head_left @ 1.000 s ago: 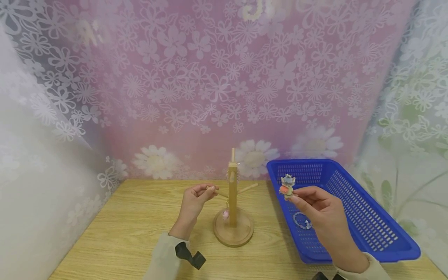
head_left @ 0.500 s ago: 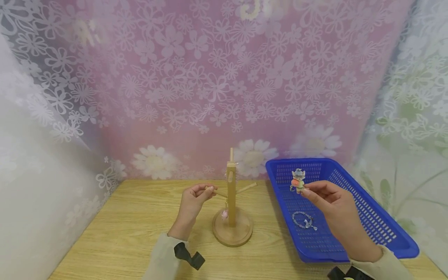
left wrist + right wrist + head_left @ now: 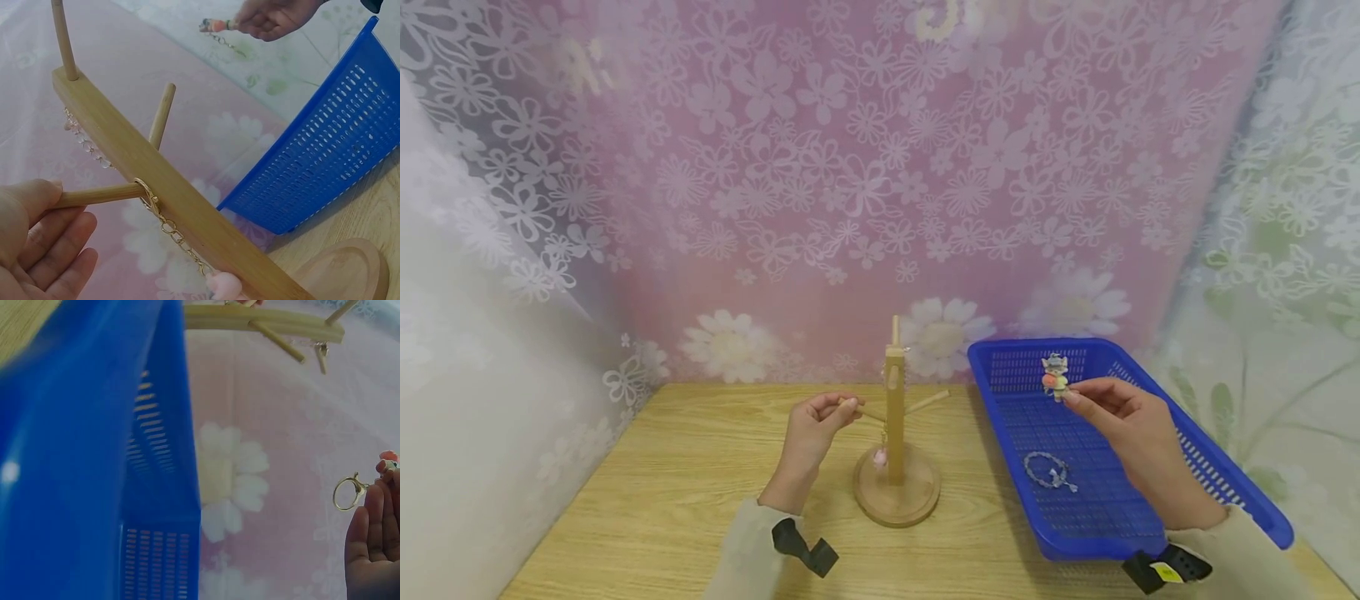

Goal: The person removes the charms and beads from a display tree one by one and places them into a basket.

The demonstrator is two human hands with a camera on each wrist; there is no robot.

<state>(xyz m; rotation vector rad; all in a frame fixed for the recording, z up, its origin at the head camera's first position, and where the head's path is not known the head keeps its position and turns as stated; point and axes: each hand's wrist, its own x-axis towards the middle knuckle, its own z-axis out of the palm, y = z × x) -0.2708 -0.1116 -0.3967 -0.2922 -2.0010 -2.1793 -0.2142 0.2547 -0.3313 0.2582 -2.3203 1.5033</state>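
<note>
My left hand (image 3: 811,433) pinches the end of a wooden peg (image 3: 100,196) on an upright wooden stand (image 3: 896,425) with a round base. From that peg, near the post, hangs a keychain by its gold ring, with a chain and a pink charm (image 3: 225,286) below. Over the blue basket (image 3: 1033,340), my right hand (image 3: 1135,437) holds a small figurine keychain (image 3: 1055,379) between thumb and fingers. The figurine has a grey-blue top, pointed ears and an orange part. Its gold clasp ring (image 3: 335,494) dangles free in the right wrist view.
A beaded bracelet (image 3: 1047,472) with pale charms lies on the basket's floor. Another beaded string (image 3: 87,145) hangs higher on the stand. The wooden table (image 3: 700,467) runs back to a flowered pink cloth (image 3: 820,208).
My right hand has moved right and slightly up with the figurine keychain, uncovering the bracelet in the basket. The left hand keeps its hold on the peg.
</note>
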